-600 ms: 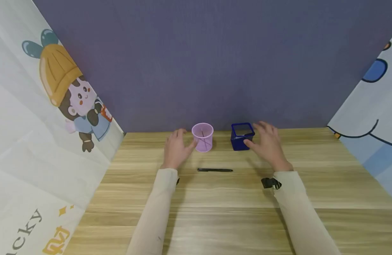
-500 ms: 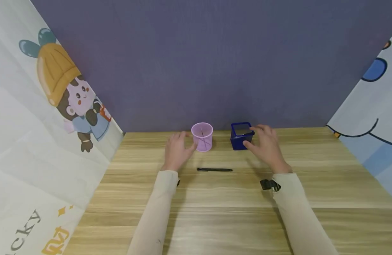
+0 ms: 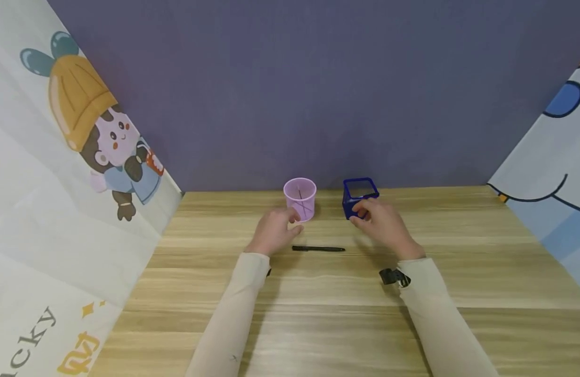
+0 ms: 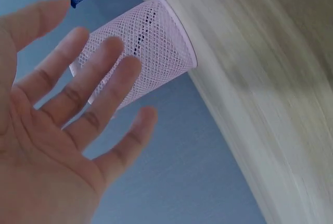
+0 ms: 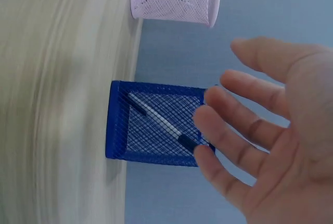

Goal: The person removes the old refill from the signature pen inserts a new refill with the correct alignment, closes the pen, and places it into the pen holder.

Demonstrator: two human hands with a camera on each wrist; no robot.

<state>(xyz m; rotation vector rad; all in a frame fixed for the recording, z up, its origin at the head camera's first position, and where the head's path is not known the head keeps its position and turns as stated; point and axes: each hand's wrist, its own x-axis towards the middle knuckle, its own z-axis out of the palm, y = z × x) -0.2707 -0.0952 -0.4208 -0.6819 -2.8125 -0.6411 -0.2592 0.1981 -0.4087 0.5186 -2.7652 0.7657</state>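
Observation:
A pink round mesh pen cup (image 3: 307,204) stands toward the back of the table, dark thin lines showing on its mesh. My left hand (image 3: 273,230) is just in front of it on the left, fingers loosely bent and holding nothing. To the right stands a blue square mesh pen holder (image 3: 348,206); through its mesh the right wrist view shows a pen (image 5: 161,122) leaning inside. My right hand (image 3: 384,225) overlaps the holder's front right side in the head view, its fingers relaxed with nothing between them. Between both hands, a black pen (image 3: 318,248) lies flat on the table.
The wood-grain table (image 3: 318,319) ends at a dark blue-grey wall (image 3: 290,94) close behind both holders. A white cartoon-printed sheet (image 3: 45,209) borders the left side, and another printed sheet (image 3: 554,162) the right.
Both hands have drawn back a little toward me and inward, with their fingers bending closer to the thumbs. The two holders and the black pen keep their places on the table.

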